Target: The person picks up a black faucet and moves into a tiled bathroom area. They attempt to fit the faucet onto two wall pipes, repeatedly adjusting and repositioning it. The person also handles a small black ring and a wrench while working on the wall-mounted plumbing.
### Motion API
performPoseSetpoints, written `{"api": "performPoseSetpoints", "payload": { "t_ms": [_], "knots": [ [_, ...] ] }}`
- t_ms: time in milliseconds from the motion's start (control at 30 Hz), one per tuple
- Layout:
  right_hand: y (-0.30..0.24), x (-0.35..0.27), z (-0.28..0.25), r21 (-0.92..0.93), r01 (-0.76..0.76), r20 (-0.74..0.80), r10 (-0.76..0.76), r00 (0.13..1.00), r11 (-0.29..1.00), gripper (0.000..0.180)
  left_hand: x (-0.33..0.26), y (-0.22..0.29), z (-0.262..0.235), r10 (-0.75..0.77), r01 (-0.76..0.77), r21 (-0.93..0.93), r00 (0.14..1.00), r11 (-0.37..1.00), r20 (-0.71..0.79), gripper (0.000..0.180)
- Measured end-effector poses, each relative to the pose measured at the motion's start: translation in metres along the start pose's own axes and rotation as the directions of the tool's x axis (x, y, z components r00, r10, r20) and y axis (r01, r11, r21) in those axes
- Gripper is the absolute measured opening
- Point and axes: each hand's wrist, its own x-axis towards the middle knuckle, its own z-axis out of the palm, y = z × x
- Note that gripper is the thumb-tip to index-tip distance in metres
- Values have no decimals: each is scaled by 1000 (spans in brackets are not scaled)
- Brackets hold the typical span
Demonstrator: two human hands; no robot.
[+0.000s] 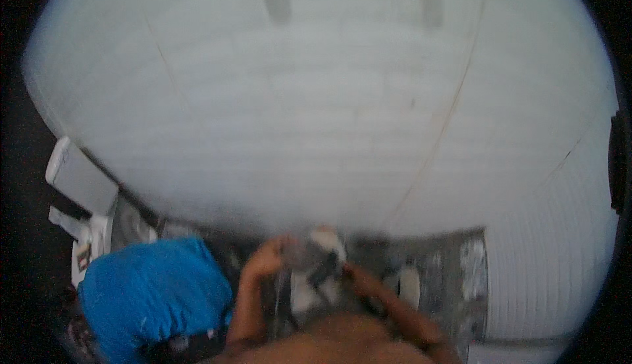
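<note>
Flanking a dark, angular object [322, 268] are left hand [266, 259] and right hand [357, 280] (whether either grip pinches, I cannot tell).

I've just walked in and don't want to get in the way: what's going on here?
A person is working with both bare hands near the foot of a white wall. The left hand and right hand are either side of a dark thing, too blurred to name or to tell how it is held. Another person in a blue shirt is on the left, near a white chair-like thing.
</note>
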Motion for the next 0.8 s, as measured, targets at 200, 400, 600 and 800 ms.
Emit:
{"api": "performPoseSetpoints", "payload": {
  "t_ms": [200, 400, 600, 800],
  "knots": [
    [-77, -37, -11, 144, 113, -232, -78, 970, 983, 35, -32, -27, -16, -161, 56, -707, 983, 705, -83, 43],
    [-90, -71, -15, 140, 79, -436, -10, 900, 987, 39, -21, -90, -26, -334, 97, -836, 937, 541, -107, 41],
    [-33, -134, -10, 282, 171, -697, 79, 713, 944, 40, 56, -233, 40, -698, 373, -772, 705, 514, -124, 39],
    [-44, -186, 8, 501, 102, -723, 351, 595, 859, 36, 93, -359, 127, -633, 583, -257, 747, 771, -202, 41]
  ]
}}
